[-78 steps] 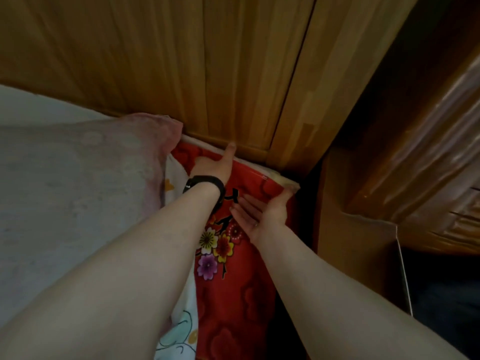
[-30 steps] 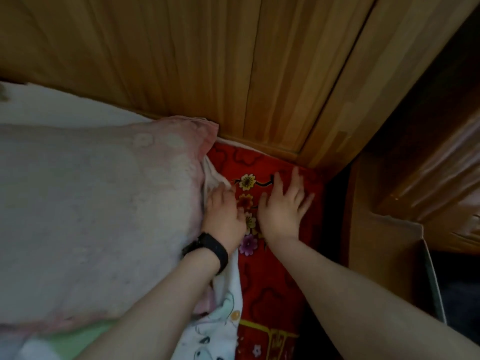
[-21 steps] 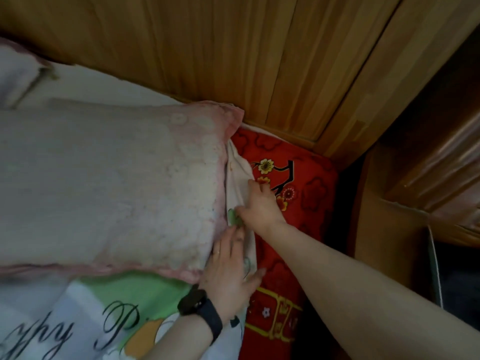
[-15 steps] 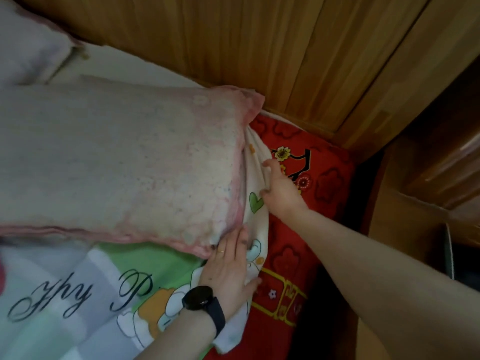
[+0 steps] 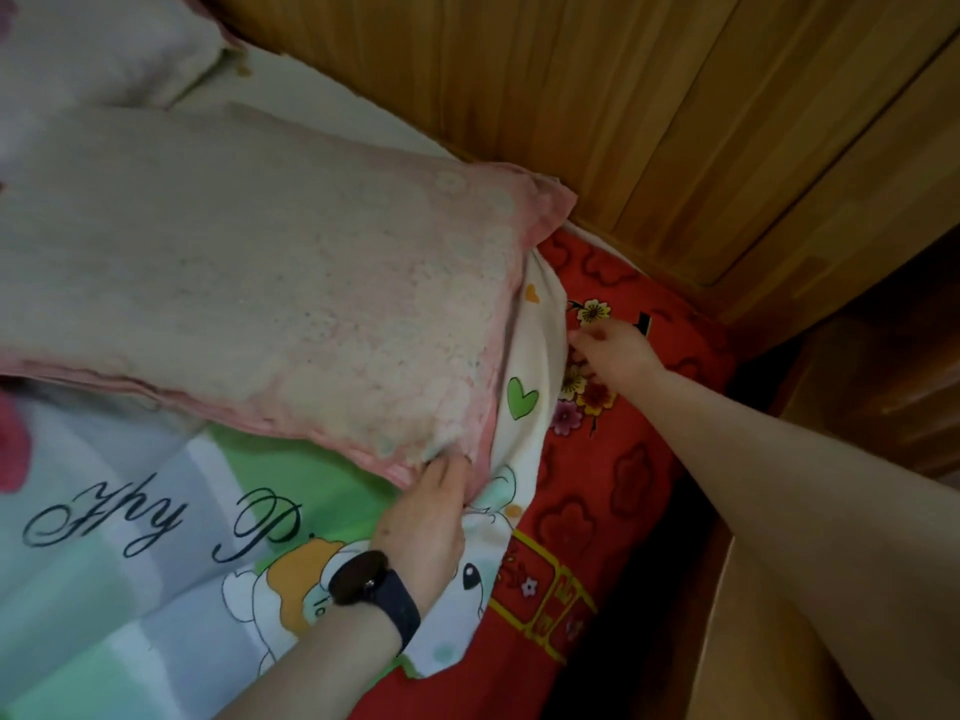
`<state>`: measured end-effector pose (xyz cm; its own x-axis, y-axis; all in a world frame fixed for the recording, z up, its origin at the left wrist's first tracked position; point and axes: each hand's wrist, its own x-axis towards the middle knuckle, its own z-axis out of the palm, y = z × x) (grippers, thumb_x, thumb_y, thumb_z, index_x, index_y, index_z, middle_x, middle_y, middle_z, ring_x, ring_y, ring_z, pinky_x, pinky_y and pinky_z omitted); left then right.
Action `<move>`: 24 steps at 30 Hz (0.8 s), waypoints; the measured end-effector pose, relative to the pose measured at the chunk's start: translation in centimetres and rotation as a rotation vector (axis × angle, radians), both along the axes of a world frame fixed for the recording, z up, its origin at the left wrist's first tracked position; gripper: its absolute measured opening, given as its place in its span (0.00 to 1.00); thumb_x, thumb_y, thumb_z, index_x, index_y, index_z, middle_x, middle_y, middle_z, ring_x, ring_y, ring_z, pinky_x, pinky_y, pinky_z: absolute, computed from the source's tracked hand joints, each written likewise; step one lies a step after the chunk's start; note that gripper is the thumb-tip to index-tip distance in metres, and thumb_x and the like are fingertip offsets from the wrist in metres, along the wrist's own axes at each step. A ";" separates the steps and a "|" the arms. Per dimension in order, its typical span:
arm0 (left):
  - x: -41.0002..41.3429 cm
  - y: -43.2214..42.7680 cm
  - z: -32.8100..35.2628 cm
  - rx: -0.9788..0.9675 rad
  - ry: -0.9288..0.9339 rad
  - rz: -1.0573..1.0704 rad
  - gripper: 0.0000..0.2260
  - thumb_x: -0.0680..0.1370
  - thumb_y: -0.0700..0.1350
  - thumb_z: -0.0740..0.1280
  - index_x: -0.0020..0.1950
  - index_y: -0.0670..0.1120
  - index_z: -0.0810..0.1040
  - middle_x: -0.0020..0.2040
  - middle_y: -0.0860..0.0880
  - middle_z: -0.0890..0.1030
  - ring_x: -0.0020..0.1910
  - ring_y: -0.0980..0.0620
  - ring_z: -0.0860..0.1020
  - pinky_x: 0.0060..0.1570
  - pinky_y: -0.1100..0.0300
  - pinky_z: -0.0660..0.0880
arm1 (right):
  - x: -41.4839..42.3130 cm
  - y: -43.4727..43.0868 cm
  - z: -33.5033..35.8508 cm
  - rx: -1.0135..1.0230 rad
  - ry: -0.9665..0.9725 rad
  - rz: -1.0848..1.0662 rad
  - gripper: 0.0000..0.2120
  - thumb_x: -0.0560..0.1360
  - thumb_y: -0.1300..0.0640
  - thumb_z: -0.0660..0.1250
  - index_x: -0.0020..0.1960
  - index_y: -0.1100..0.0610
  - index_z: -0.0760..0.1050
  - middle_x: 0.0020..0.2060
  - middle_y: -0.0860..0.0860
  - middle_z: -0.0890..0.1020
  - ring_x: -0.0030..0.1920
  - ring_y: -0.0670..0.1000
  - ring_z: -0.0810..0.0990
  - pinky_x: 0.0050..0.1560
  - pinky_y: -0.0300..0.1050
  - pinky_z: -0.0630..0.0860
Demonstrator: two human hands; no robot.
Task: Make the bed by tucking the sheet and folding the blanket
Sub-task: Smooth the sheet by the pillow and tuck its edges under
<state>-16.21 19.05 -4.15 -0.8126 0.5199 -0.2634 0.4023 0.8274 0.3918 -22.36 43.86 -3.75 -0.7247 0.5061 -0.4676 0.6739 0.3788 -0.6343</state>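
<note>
White cartoon-print sheet (image 5: 524,356) lay over the red floral cover (image 5: 613,491), partly under the pillow (image 5: 260,283). Our left hand (image 5: 426,511) pressed it flat (fingers (image 5: 444,472) straight). Our right hand (image 5: 615,356) met its edge, though we couldn't tell its grip.

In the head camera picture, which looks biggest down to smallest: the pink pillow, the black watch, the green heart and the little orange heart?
1. pink pillow, by far
2. black watch, though it is nearer the camera than the hearts, which makes it look bigger
3. green heart
4. little orange heart

pillow (image 5: 249,283) on sheet (image 5: 156,574), headboard (image 5: 597,96) behind
</note>
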 end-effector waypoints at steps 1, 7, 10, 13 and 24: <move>0.4 -0.1 -0.2 -0.024 0.026 -0.046 0.08 0.77 0.41 0.59 0.55 0.49 0.67 0.54 0.52 0.71 0.45 0.53 0.72 0.35 0.67 0.65 | -0.5 -0.4 0.1 -0.020 0.000 0.021 0.11 0.78 0.50 0.63 0.50 0.58 0.76 0.40 0.54 0.80 0.44 0.56 0.79 0.46 0.49 0.76; 3.4 -2.0 -2.4 -0.305 0.056 -0.188 0.24 0.62 0.60 0.72 0.51 0.46 0.79 0.50 0.46 0.76 0.49 0.45 0.76 0.46 0.53 0.76 | -1.5 -3.0 -0.7 0.124 0.074 0.018 0.07 0.77 0.58 0.62 0.48 0.62 0.74 0.44 0.58 0.79 0.47 0.57 0.77 0.42 0.44 0.69; 3.0 -2.5 -1.9 -0.187 0.125 -0.136 0.12 0.64 0.48 0.75 0.45 0.49 0.79 0.45 0.48 0.75 0.43 0.46 0.75 0.38 0.55 0.74 | -0.6 -2.7 0.0 0.161 0.118 -0.036 0.06 0.78 0.58 0.59 0.48 0.60 0.73 0.51 0.60 0.80 0.51 0.60 0.78 0.44 0.45 0.69; 3.3 -2.2 0.3 0.027 0.090 -0.015 0.06 0.73 0.43 0.67 0.49 0.48 0.74 0.43 0.48 0.76 0.41 0.46 0.75 0.35 0.52 0.74 | -0.3 -1.6 0.6 0.075 0.154 -0.072 0.09 0.79 0.56 0.55 0.49 0.59 0.72 0.52 0.61 0.80 0.51 0.63 0.80 0.52 0.55 0.76; 1.0 1.9 2.8 0.721 -0.851 0.701 0.05 0.80 0.41 0.61 0.45 0.44 0.69 0.39 0.45 0.75 0.37 0.48 0.75 0.39 0.54 0.73 | 3.1 -3.4 4.2 -0.509 -0.198 0.152 0.12 0.77 0.48 0.64 0.47 0.58 0.75 0.39 0.53 0.80 0.36 0.51 0.78 0.46 0.49 0.71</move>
